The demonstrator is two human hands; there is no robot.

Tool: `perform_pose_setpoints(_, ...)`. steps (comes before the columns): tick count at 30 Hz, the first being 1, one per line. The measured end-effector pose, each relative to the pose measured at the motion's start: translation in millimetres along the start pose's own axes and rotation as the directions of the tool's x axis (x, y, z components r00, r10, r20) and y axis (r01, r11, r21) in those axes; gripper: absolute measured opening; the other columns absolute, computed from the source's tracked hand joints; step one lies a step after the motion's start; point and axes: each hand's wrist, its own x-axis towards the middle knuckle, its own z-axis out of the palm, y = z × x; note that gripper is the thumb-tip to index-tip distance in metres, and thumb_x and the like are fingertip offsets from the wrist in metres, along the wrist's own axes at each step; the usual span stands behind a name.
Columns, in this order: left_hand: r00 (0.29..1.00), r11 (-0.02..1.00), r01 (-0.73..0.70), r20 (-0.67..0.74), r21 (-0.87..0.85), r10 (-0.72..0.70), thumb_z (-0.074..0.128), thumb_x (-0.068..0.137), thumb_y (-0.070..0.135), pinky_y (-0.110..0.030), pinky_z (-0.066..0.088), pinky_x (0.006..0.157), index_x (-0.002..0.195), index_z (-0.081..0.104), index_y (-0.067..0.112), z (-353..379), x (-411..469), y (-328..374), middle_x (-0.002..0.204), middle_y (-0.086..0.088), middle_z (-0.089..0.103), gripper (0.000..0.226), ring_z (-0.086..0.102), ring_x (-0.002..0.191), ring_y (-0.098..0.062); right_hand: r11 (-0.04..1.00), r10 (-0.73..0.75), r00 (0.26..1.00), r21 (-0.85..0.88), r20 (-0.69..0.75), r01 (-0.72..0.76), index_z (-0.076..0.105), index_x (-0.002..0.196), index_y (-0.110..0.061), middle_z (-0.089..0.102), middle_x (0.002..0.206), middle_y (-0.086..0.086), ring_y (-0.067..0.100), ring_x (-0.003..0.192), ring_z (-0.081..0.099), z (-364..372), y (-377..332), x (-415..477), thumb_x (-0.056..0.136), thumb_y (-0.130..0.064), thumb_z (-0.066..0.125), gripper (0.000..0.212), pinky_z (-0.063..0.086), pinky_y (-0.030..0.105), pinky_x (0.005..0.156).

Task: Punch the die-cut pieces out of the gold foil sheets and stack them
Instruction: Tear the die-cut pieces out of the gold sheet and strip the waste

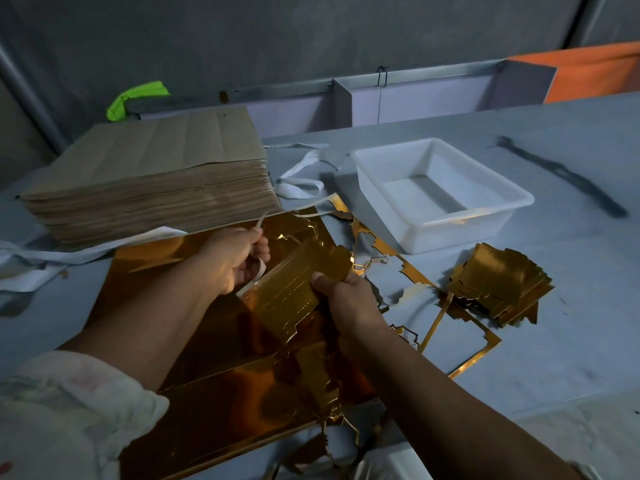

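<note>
In front and left of the white tub (450,237), your right hand (346,299) pinches 1 gold die-cut piece (294,292) over the foil sheet (166,268), your left hand (228,261) clenching a white strip (260,268). A small stack (498,282) lies before the tub; the thick pile (149,188) left of it suggests most work remains.

A bundle of gold die-cut pieces (294,285) is gripped at its ends by the left hand (230,259) and the right hand (346,299), above gold foil sheets (214,393) spread on the bench (536,358). A white strip (259,271) is also caught in the left fingers. To the right, a stack of punched pieces (498,282) is laid near a white tub (457,237). A brown paper-wrapped pile (149,174) is seen at left.
</note>
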Motion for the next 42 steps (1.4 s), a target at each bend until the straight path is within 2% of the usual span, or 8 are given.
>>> perform_pose_setpoints(6, 0.997, 0.997, 0.067, -0.038, 0.033, -0.066, 0.054, 0.1, 0.026, -0.014, 0.03, 0.037, 0.092, 0.065, 0.01, -4, 3, -9, 0.071, 0.002, 0.053, 0.021, 0.042, 0.054, -0.005, 0.995, -0.068, 0.979, 0.065, -0.19, 0.082, 0.056, 0.1, -0.027, 0.073, 0.07, -0.004, 0.021, 0.066, 0.074, -12, -8, 6, 0.098, -0.031, 0.059, 0.005, 0.061, 0.045, 0.072)
perform_pose_setpoints(10, 0.998, 0.988, 0.061, -0.044, 0.141, -0.055, 0.051, 0.101, 0.029, -0.019, 0.026, 0.042, 0.094, 0.063, 0.011, -4, 5, -13, 0.071, 0.002, 0.047, 0.023, 0.035, 0.052, -0.008, 0.989, -0.109, 0.955, 0.07, -0.276, 0.133, 0.054, 0.094, -0.032, 0.071, 0.093, 0.004, 0.028, 0.087, 0.072, -16, -16, 7, 0.1, -0.032, 0.056, 0.006, 0.056, 0.052, 0.089)
perform_pose_setpoints(20, 1.0, 0.944, 0.0, -0.022, 0.329, 0.007, 0.047, 0.103, 0.029, -0.022, 0.023, 0.043, 0.094, 0.064, 0.013, -4, 13, -25, 0.075, -0.002, 0.047, 0.025, 0.033, 0.054, -0.011, 0.969, -0.152, 0.908, 0.125, -0.39, 0.215, 0.055, 0.093, -0.032, 0.069, 0.093, 0.004, 0.024, 0.088, 0.069, -22, -27, 9, 0.1, -0.031, 0.055, 0.007, 0.057, 0.049, 0.085)
perform_pose_setpoints(25, 0.997, 0.843, -0.031, -0.045, 0.537, 0.065, 0.047, 0.102, 0.028, -0.026, 0.038, 0.057, 0.109, 0.064, 0.013, -14, 17, -32, 0.086, -0.004, 0.056, 0.024, 0.049, 0.069, -0.014, 0.961, -0.147, 0.883, 0.146, -0.447, 0.234, 0.052, 0.096, -0.027, 0.066, 0.108, 0.006, 0.029, 0.104, 0.064, -31, -37, 8, 0.101, -0.032, 0.053, 0.007, 0.051, 0.056, 0.095)
perform_pose_setpoints(29, 0.966, 0.652, -0.058, -0.123, 0.756, 0.228, 0.041, 0.101, 0.049, -0.036, 0.043, 0.081, 0.143, 0.043, 0.02, -3, 9, -31, 0.137, -0.014, 0.043, 0.051, 0.05, 0.116, -0.029, 0.956, -0.149, 0.888, 0.165, -0.435, 0.242, 0.052, 0.096, -0.028, 0.065, 0.107, 0.003, 0.025, 0.096, 0.064, -30, -41, 7, 0.102, -0.033, 0.052, 0.007, 0.053, 0.056, 0.092)
perform_pose_setpoints(34, 0.923, 0.836, -0.381, 0.224, 0.394, 0.315, 0.051, 0.084, 0.064, -0.026, 0.042, 0.07, 0.115, 0.057, 0.03, 24, -24, -19, 0.118, 0.003, 0.055, 0.047, 0.055, 0.099, -0.011, 0.957, -0.147, 0.883, 0.161, -0.446, 0.241, 0.051, 0.097, -0.025, 0.068, 0.104, 0.005, 0.023, 0.086, 0.069, -23, -40, 9, 0.101, -0.033, 0.053, 0.009, 0.06, 0.038, 0.07)
perform_pose_setpoints(38, 0.878, 0.953, -0.244, 0.458, 0.178, 0.139, 0.072, 0.081, 0.035, -0.035, 0.051, 0.091, 0.103, 0.068, 0.018, 44, -40, -24, 0.099, 0.001, 0.075, 0.028, 0.068, 0.099, -0.017, 0.956, -0.168, 0.877, 0.144, -0.45, 0.257, 0.052, 0.095, -0.024, 0.069, 0.099, 0.006, 0.018, 0.072, 0.068, -21, -41, 6, 0.101, -0.033, 0.054, 0.011, 0.052, 0.028, 0.057)
perform_pose_setpoints(42, 0.892, 0.977, -0.165, 0.443, 0.138, 0.088, 0.066, 0.091, 0.021, -0.031, 0.053, 0.081, 0.1, 0.071, 0.015, 52, -41, -30, 0.09, 0.002, 0.077, 0.012, 0.072, 0.088, -0.013, 0.953, -0.186, 0.877, 0.137, -0.443, 0.271, 0.054, 0.096, -0.026, 0.068, 0.103, 0.005, 0.023, 0.084, 0.066, -24, -43, 1, 0.102, -0.032, 0.053, 0.008, 0.051, 0.03, 0.062)
